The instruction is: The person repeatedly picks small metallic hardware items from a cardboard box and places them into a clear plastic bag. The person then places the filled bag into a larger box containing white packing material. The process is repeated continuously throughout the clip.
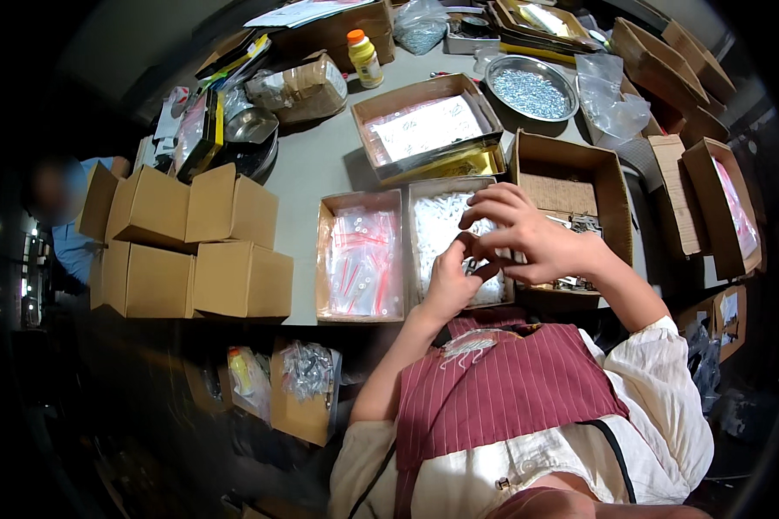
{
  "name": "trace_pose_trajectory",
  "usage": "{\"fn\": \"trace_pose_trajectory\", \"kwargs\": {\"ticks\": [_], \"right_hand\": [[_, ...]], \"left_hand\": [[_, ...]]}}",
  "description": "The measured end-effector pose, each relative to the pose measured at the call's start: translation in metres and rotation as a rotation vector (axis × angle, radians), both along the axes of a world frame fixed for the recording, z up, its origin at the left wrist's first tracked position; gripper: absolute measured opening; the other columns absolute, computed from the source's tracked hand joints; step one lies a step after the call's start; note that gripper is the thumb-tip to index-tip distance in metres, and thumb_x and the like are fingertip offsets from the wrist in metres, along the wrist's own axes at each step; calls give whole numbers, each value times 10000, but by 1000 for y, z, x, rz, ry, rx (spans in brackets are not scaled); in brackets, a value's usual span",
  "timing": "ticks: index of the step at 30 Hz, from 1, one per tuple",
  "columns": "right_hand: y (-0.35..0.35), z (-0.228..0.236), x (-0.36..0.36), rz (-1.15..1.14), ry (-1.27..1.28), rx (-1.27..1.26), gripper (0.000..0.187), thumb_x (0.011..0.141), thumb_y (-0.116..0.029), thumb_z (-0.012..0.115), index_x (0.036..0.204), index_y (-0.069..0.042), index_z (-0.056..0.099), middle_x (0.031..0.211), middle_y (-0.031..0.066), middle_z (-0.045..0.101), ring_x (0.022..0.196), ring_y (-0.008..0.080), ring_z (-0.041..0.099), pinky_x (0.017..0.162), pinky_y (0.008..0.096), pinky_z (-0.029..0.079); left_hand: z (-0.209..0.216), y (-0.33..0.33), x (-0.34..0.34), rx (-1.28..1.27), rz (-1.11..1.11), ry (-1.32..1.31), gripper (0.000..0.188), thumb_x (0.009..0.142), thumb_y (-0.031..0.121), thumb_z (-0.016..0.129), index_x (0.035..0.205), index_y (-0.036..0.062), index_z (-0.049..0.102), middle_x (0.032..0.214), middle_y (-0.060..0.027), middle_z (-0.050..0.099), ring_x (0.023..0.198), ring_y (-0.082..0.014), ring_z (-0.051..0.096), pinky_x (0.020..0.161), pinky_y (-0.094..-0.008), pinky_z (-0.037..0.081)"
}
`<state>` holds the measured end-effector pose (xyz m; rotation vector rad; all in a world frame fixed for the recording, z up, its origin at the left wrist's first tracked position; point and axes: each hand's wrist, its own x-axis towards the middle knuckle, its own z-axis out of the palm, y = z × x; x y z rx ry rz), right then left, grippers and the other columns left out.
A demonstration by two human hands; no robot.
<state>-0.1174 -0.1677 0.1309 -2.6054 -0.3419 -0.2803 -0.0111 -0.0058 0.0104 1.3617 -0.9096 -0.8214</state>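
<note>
Left hand and right hand are held close together, fingers curled, over small white pieces in an open rectangular cardboard box — what, if anything, is gripped cannot be told. It is flanked on the grey tabletop by boxed clear red-striped plastic bags and a deeper brown cardboard box.

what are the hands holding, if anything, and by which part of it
The left hand and right hand meet over the white pieces; whether they hold something small, and by which part, cannot be told.
</note>
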Motion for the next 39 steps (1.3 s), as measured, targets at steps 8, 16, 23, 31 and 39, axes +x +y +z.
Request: {"fn": "trace_pose_trajectory", "kwargs": {"ticks": [8, 16, 23, 31, 39], "right_hand": [[7, -38, 12, 8, 16, -44, 453, 791, -97, 731, 1243, -86, 696, 1343, 163, 592, 1330, 366, 513, 1177, 536, 340], [58, -101, 17, 189, 125, -404, 271, 822, -118, 659, 1090, -86, 673, 1219, 144, 628, 1149, 301, 608, 1018, 415, 489], [32, -61, 44, -78, 85, 274, 223, 823, 22, 700, 1042, -19, 702, 902, 160, 726, 806, 306, 724, 735, 393, 573], [44, -28, 69, -166, 371, 897, 200, 962, -73, 715, 1086, 60, 632, 919, 61, 681, 815, 127, 678, 743, 297, 558], [82, -26, 115, -38, 393, 669, 219, 1005, -184, 710, 1070, 9, 630, 955, 37, 677, 914, 102, 617, 842, 289, 514]], "left_hand": [[-1, 31, 28, -28, 44, 324, 267, 929, -116, 537, 1179, -44, 596, 1095, -107, 689, 1062, -172, 674, 934, -298, 541], [7, 74, 50, -21, 339, 280, 308, 943, -63, 570, 1248, -34, 602, 1153, -152, 695, 1100, -187, 668, 985, -313, 510], [-3, 87, 43, -54, 242, -8, 258, 970, 22, 673, 1222, -34, 669, 1163, -117, 714, 1059, -154, 678, 923, -287, 530], [47, 87, 65, -144, 411, 65, 116, 1025, 30, 612, 1064, -73, 646, 949, -114, 751, 868, -149, 725, 749, -267, 568], [72, 116, 68, 26, 630, -369, 79, 981, 50, 666, 1007, -24, 674, 843, -141, 753, 772, -195, 753, 682, -323, 571]]}}
